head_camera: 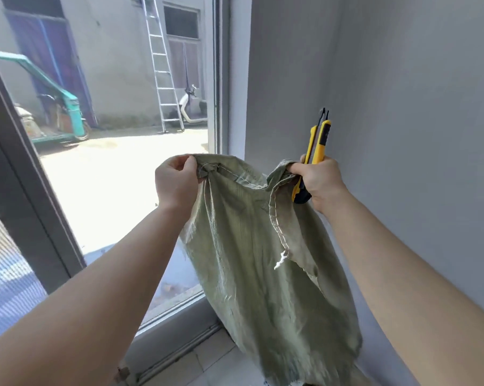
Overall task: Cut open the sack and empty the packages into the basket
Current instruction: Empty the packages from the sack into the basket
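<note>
A green woven sack (pixel 263 274) hangs limp in front of me, held up by two stitched corners. My left hand (pixel 176 182) pinches the left corner of its seam. My right hand (pixel 320 179) grips the right corner together with a yellow and black utility knife (pixel 316 151), whose tip points up. A loose white thread (pixel 280 260) dangles from the sack's stitched edge. The sack's lower end drops out of view at the bottom of the frame. No basket or packages are visible.
A grey wall (pixel 402 107) stands close on the right. A large glass window (pixel 124 135) with a grey frame fills the left, its sill track (pixel 179 346) near the floor. Outside are a ladder (pixel 162 65), a scooter and a teal cart.
</note>
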`<act>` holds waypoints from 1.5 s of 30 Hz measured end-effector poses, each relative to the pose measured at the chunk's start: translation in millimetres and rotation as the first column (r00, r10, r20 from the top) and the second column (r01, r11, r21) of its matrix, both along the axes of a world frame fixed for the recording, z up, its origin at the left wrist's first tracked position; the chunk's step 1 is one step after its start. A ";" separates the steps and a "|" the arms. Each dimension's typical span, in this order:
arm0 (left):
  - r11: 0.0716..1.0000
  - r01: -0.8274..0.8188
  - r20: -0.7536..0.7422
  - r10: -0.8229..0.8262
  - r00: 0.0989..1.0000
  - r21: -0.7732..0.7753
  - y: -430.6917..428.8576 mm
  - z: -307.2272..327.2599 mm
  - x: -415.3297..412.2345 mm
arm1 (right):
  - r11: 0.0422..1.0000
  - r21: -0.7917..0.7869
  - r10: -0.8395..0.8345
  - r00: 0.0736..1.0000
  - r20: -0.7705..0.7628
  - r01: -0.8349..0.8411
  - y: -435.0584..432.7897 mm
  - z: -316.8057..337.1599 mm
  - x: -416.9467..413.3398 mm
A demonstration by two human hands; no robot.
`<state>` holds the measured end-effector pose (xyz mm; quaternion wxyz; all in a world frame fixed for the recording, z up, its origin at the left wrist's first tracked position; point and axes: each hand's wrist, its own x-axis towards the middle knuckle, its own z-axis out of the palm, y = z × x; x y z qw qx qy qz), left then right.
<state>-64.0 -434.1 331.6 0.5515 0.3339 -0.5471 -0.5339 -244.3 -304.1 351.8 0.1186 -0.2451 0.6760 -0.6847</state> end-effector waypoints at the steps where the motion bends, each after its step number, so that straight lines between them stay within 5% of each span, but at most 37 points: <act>1: 1.000 -0.026 -0.005 0.026 1.000 -0.003 -1.6 -0.7 12.8 | 1.000 0.006 0.024 1.000 -0.005 -0.024 -6.7 0.5 10.1; 12: 0.956 -0.294 0.060 0.293 0.954 0.009 -20.8 -22.1 196.2 | 0.920 0.102 0.379 0.925 0.011 -0.378 -81.6 -11.9 163.0; 23: 0.798 -0.597 0.176 0.579 0.796 0.077 10.5 -57.7 422.3 | 0.729 0.202 0.656 0.752 0.065 -0.653 -123.6 -46.6 380.6; 34: 0.513 -0.856 0.279 0.814 0.510 0.069 71.6 -94.6 605.7 | 0.498 0.299 0.838 0.540 0.073 -0.814 -134.3 -82.1 591.7; 45: 0.251 -0.947 0.249 0.922 0.297 0.200 123.3 -136.0 760.7 | 0.155 0.372 0.974 0.205 0.099 -0.915 -145.0 -122.6 779.2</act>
